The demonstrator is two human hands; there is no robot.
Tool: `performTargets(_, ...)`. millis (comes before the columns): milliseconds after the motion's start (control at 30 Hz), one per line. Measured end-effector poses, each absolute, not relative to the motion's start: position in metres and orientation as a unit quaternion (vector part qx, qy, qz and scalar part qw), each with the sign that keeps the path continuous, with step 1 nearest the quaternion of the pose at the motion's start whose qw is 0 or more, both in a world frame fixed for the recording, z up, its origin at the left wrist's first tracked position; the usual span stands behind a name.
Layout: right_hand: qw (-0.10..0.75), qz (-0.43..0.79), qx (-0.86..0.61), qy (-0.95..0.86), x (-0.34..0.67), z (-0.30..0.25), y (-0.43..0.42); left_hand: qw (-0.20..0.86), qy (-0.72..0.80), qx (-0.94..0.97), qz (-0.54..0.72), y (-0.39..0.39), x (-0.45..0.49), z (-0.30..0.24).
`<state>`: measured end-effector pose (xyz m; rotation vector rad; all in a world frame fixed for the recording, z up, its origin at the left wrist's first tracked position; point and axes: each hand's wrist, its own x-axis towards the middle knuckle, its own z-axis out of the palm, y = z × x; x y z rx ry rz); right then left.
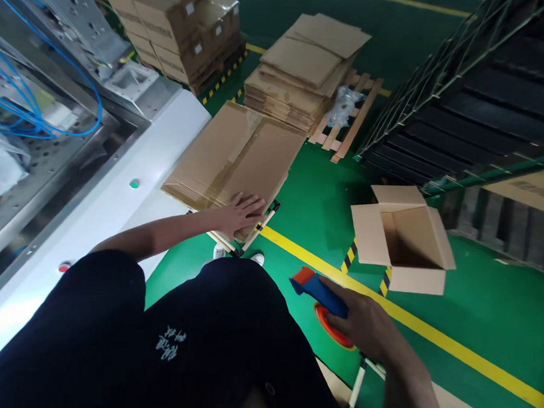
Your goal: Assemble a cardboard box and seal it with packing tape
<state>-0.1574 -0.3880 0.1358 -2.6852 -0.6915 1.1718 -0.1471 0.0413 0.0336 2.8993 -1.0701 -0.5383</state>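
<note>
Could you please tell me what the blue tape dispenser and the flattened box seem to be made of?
The blue-and-orange tape dispenser in the right hand looks like matte moulded plastic, from its smooth shell. The flattened brown box under the left hand looks like corrugated cardboard, dull with taped seams.

A flattened carton (232, 158) lies left of an open box (402, 238).

The left hand (240, 216) lies spread on a flattened carton (230, 164) at 10 o'clock. The right hand (361, 322) grips a blue tape dispenser (321, 297) at 4 o'clock, near an open box (402, 238) at 3 o'clock. A carton stack (299, 75) sits at 12 o'clock, boxes (172, 26) at 11 o'clock, and a machine (50, 108) at 9 o'clock.
</note>
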Motion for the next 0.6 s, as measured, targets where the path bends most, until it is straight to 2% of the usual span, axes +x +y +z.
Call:
performTargets(133, 0.065, 0.379, -0.889, -0.248, -0.150, 0.130, -0.383, -0.010, -0.360, 0.918, -0.163, 0.008, -0.149, 0.026)
performTargets(267, 0.091, 0.378, -0.882, -0.268, -0.144, 0.127, -0.381, -0.031, -0.317, 0.933, -0.169, -0.020, -0.146, 0.021)
performTargets(467, 0.195, 0.334, -0.894, -0.224, -0.128, 0.113, -0.397, -0.027, -0.309, 0.943, -0.123, -0.030, -0.149, 0.009)
performTargets(600, 0.248, 0.230, -0.931, -0.136, -0.121, 0.127, -0.388, 0.010, -0.290, 0.956, -0.034, -0.035, -0.158, -0.011)
